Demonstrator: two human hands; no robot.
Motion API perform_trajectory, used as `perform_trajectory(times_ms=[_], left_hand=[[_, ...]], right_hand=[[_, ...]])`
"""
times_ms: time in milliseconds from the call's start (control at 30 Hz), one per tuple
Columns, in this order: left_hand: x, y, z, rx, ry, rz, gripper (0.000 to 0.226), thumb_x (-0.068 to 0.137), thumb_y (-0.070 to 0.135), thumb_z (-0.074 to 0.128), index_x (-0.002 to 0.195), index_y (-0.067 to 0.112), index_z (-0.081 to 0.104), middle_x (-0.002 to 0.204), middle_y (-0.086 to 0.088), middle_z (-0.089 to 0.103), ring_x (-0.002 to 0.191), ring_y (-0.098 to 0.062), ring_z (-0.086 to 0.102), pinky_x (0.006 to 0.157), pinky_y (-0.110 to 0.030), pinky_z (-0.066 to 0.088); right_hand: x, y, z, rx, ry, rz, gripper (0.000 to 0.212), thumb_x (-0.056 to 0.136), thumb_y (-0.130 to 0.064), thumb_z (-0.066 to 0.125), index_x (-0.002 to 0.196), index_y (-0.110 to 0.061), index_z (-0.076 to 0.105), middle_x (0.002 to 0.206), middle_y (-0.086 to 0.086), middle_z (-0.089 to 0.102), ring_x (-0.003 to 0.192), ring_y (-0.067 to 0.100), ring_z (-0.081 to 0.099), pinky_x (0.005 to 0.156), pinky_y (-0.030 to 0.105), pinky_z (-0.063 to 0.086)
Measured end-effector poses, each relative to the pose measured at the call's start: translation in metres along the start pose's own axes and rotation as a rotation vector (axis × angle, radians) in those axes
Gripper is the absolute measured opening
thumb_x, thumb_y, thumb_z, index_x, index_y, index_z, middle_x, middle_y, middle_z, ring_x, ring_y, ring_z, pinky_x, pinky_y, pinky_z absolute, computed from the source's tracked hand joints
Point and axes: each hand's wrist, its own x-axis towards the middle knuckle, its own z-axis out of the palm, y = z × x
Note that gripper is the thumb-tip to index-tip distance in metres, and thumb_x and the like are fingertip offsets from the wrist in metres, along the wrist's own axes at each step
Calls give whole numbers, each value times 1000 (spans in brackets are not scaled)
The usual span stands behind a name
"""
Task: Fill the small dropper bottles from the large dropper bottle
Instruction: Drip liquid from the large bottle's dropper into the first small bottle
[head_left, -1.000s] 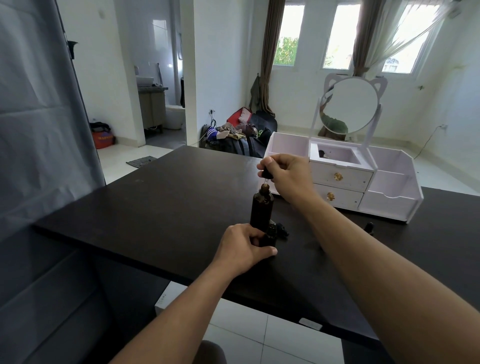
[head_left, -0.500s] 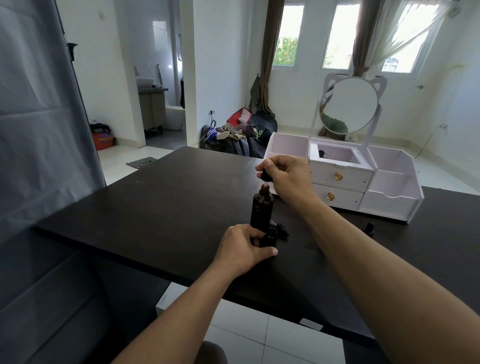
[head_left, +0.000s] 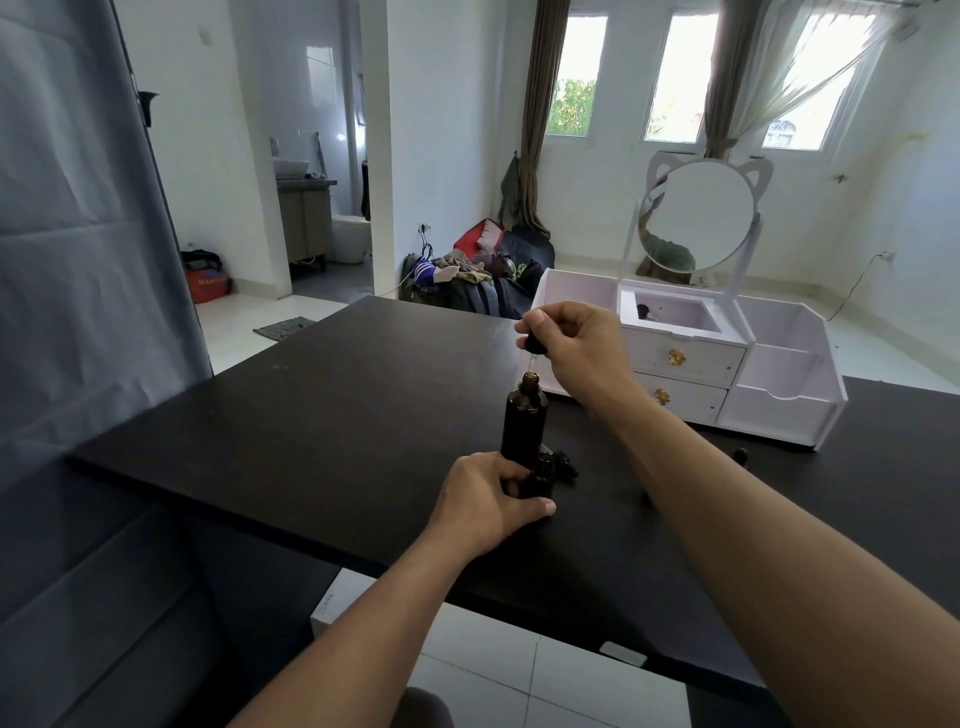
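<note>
Above the large dropper bottle (head_left: 524, 423), right hand (head_left: 576, 351) pinches its dropper (head_left: 531, 347) (left hand (head_left: 488, 499) grips a small bottle (head_left: 540, 475)).

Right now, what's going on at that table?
A person is working with dropper bottles on a dark table. The right hand pinches a dropper just above the open neck of the large brown bottle. The left hand grips a small bottle standing in front of the large one. A white organizer sits behind.
</note>
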Motion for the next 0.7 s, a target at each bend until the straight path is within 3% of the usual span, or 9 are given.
perform_trajectory(times_ms=[100, 300, 400, 533, 633, 700], left_hand=[[2, 1, 0, 48, 0, 4, 37, 72, 43, 81, 101, 22, 71, 87, 8, 61, 80, -7, 59, 72, -22, 47], [2, -1, 0, 66, 12, 65, 42, 71, 44, 81, 103, 18, 73, 85, 6, 64, 77, -7, 60, 73, -22, 50], [2, -3, 0, 66, 15, 83, 42, 70, 45, 82, 101, 18, 73, 82, 6, 64, 74, -6, 59, 68, -19, 48], [0, -2, -1, 63, 0, 81, 38, 69, 47, 82, 92, 18, 73, 78, 7, 64, 70, -5, 59, 63, -15, 43], [0, -1, -1, 65, 2, 81, 30, 70, 45, 82, 85, 22, 70, 75, 9, 62, 68, -4, 57, 60, -14, 39], [1, 0, -2, 65, 5, 78, 28, 70, 45, 82, 83, 23, 70, 75, 9, 62, 68, -4, 57, 60, -14, 38]], right_hand=[[6, -17, -10, 6, 41, -52, 18, 97, -16, 58, 97, -5, 72, 91, 10, 75, 84, 19, 73, 83, 31, 58], [12, -51, -31, 28, 132, -153, 14, 95, -23, 61, 85, -19, 70, 89, 3, 75, 81, 14, 73, 77, 25, 58], [6, -57, -38, 65, 134, -150, 13, 92, -26, 66, 80, -26, 69, 84, -1, 75, 80, 14, 74, 84, 33, 59], [-9, -48, -39, 98, 71, -93, 14, 90, -24, 69, 76, -20, 71, 81, 7, 76, 80, 22, 74, 83, 38, 59], [-22, -38, -34, 181, 34, -43, 14, 89, -15, 70, 76, -11, 71, 81, 18, 74, 78, 31, 74, 71, 28, 58], [-29, -32, -30, 170, 15, -22, 12, 90, -15, 69, 81, -7, 71, 83, 17, 74, 76, 28, 74, 68, 24, 58]])
